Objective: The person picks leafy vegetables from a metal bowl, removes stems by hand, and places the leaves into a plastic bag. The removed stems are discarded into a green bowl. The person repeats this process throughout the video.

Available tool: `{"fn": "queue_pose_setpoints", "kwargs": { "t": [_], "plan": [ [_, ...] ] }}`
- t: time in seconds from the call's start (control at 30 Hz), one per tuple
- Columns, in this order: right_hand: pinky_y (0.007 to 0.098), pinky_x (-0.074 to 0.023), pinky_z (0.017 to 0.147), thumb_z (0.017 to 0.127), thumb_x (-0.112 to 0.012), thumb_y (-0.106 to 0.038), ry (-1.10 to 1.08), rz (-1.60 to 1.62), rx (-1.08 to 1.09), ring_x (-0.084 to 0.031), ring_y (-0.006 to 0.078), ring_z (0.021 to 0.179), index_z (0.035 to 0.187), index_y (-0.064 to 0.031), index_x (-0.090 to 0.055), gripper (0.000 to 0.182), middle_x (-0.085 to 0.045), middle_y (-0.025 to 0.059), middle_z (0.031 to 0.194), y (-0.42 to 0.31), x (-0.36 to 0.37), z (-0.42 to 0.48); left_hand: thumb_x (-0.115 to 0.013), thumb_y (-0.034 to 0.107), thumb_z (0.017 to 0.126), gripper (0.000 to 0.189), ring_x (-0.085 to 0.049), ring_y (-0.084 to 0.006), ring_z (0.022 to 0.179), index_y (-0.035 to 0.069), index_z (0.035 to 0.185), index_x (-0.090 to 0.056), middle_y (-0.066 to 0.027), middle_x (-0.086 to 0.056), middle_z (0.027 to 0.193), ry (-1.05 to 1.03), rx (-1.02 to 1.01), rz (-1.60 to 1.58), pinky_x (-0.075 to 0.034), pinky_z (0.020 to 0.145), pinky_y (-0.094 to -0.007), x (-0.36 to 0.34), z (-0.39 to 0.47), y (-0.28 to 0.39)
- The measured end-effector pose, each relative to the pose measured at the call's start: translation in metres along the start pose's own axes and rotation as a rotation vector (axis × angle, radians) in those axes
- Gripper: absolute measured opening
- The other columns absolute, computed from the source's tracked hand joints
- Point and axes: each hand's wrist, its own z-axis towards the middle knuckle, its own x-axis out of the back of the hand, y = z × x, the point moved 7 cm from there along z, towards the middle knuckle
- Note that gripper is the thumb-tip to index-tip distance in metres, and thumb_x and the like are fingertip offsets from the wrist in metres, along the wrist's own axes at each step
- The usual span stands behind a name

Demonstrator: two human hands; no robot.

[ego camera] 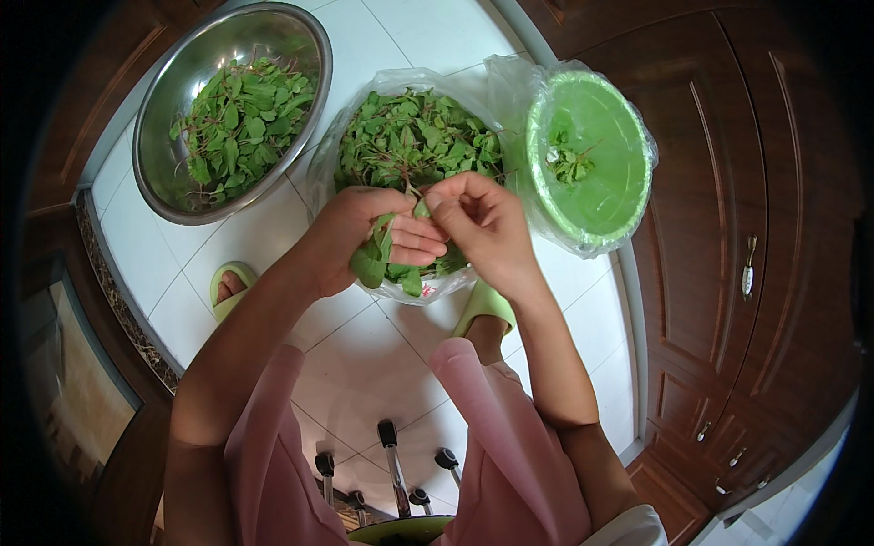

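My left hand (382,228) holds a sprig of leafy greens (372,256), its leaves hanging below the palm and its stem end near the thumb. The thumb and forefinger of my right hand (481,222) pinch a small leaf (423,207) at that stem. Both hands are over an open clear plastic bag (324,167) heaped with leafy greens (423,136) with reddish stems. To the left, a stainless steel basin (160,153) holds more greens (249,123). A green bin (618,194) lined with clear plastic stands on the right, with a few leafy scraps (570,162) inside.
White floor tiles (341,341) lie under everything. Dark wooden cabinets (689,205) run along the right side. Green slippers (232,286) are on my feet, on either side below the bag. Chair legs with casters (396,471) show between my knees.
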Motion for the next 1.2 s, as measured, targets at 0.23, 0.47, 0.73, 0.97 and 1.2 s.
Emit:
{"fn": "queue_pose_setpoints", "kwargs": {
  "t": [0.23, 0.47, 0.73, 0.97, 1.2],
  "plan": [
    [0.0195, -0.047, 0.064, 0.088, -0.064, 0.001, 0.175, -0.011, 0.119, -0.057, 0.0045, 0.071, 0.096, 0.0008, -0.063, 0.007, -0.064, 0.0005, 0.08, -0.005, 0.012, 0.001, -0.053, 0.023, 0.091, 0.044, -0.068, -0.0338, 0.094, -0.016, 0.11, -0.056, -0.03, -0.064, 0.103, -0.053, 0.002, 0.091, -0.056, 0.087, -0.0406, 0.003, 0.004, -0.005],
    [0.0265, -0.0529, 0.075, 0.09, -0.065, -0.005, 0.768, -0.299, 0.435, -0.066, 0.0148, 0.088, 0.105, -0.0019, -0.07, 0.017, -0.069, 0.0118, 0.104, -0.078, 0.122, -0.035, -0.052, 0.023, 0.095, 0.038, -0.067, -0.0262, 0.091, -0.01, 0.112, -0.058, -0.0222, -0.067, 0.104, -0.046, -0.389, 0.103, -0.056, 0.083, -0.0365, 0.069, -0.001, 0.046],
    [0.0366, -0.0529, 0.073, 0.082, -0.065, 0.0, 0.558, -0.729, 0.499, -0.066, 0.0257, 0.08, 0.099, -0.0022, -0.069, 0.018, -0.068, 0.0139, 0.096, -0.051, 0.069, -0.024, -0.055, 0.027, 0.096, 0.037, -0.06, -0.0154, 0.093, -0.004, 0.116, -0.059, -0.01, -0.064, 0.107, 0.848, -0.706, 0.285, -0.046, 0.086, -0.0263, 0.2, -0.058, 0.134],
    [0.0403, -0.0499, 0.073, 0.077, -0.069, -0.007, 0.172, -0.877, 0.404, -0.06, 0.0332, 0.078, 0.097, -0.003, -0.07, 0.02, -0.061, 0.0155, 0.082, 0.009, -0.007, 0.018, -0.061, 0.013, 0.09, 0.027, -0.058, -0.0152, 0.098, 0.003, 0.116, -0.063, -0.0076, -0.064, 0.107, 0.895, -0.946, 0.508, -0.045, 0.088, -0.0278, 0.173, -0.033, 0.101],
    [0.0338, -0.0537, 0.07, 0.078, -0.072, -0.008, 0.163, -1.0, 0.294, -0.067, 0.0241, 0.075, 0.1, -0.002, -0.071, 0.023, -0.068, 0.0132, 0.089, 0.028, -0.009, 0.032, -0.05, -0.001, 0.093, 0.02, -0.063, -0.0137, 0.088, -0.001, 0.109, -0.062, -0.0071, -0.065, 0.098, 0.361, -0.907, 0.453, -0.05, 0.082, -0.0265, 0.082, 0.005, 0.062]
  ]
}}
